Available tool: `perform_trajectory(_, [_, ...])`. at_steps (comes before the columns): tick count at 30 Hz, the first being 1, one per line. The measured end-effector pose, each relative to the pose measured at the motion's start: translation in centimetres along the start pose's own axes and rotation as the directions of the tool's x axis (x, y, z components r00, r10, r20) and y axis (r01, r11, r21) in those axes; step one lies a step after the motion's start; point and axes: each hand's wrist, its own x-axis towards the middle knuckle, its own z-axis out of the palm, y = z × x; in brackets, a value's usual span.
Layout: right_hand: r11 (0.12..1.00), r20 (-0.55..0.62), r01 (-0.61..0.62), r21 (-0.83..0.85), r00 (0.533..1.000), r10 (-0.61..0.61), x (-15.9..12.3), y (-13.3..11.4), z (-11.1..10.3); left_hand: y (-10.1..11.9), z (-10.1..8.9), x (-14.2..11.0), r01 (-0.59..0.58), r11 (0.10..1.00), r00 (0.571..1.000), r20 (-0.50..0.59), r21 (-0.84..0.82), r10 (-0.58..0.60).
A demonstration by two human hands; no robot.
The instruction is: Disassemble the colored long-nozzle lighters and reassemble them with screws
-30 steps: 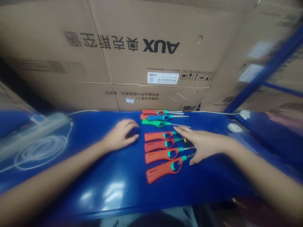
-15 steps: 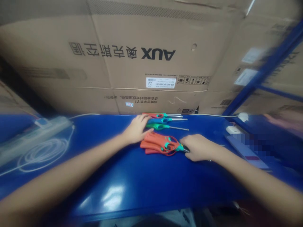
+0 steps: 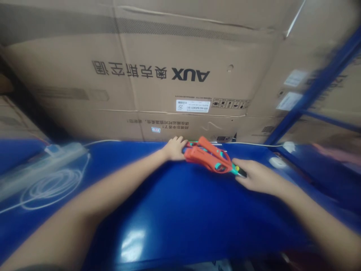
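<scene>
My right hand (image 3: 255, 175) is closed round the metal nozzles of a bundle of orange long-nosed lighters (image 3: 207, 158). Their handles point left and their turquoise collars show beside my fingers. The bundle slants across the back of the table, in front of the other lighters and partly hiding them. My left hand (image 3: 175, 148) lies at the rear edge with curled fingers, gripping the handle ends of the lighters there. Of these, a red lighter (image 3: 192, 144) shows a little, with a bit of blue beneath my fingers and thin metal nozzles to the right.
A large cardboard box (image 3: 141, 94) with upside-down print stands behind the blue table (image 3: 180, 218). On the left lie a white power strip (image 3: 67, 152) and a coiled white cable (image 3: 53, 184). A white plug-like piece (image 3: 278, 162) sits at the right, near a blue frame post (image 3: 304, 101).
My right hand has lifted the orange lighters off the table and moved right, turning the bundle. My left hand has shifted slightly right along the back lighters. The view has tilted slightly up.
</scene>
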Motion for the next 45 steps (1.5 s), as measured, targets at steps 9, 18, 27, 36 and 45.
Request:
perform_trajectory(9, [0.963,-0.148,-0.130,-0.237,0.984,0.096,4.1,3.0,-1.6,3.4,-0.8,-4.1,-0.126,0.992,0.992,0.019,-0.003,0.126])
perform_trajectory(18, [0.981,-0.047,0.038,-0.188,0.998,-0.048,9.0,2.3,0.3,9.4,-1.8,-12.4,-0.133,0.988,0.991,-0.005,-0.080,0.133])
perform_trajectory(27, [0.996,-0.119,0.044,-0.083,0.991,-0.053,13.7,0.5,1.2,10.3,-1.8,-14.4,-0.047,0.991,0.998,-0.049,-0.124,0.041])
perform_trajectory(36, [0.922,-0.066,0.346,0.176,0.938,-0.339,8.1,-6.1,0.0,8.8,-2.2,-15.6,-0.029,0.974,0.999,0.014,-0.226,0.033])
perform_trajectory(45, [0.954,0.065,0.271,0.128,0.958,-0.281,5.7,-6.9,3.0,8.4,-2.4,-16.0,-0.030,0.979,0.999,0.022,-0.200,0.035])
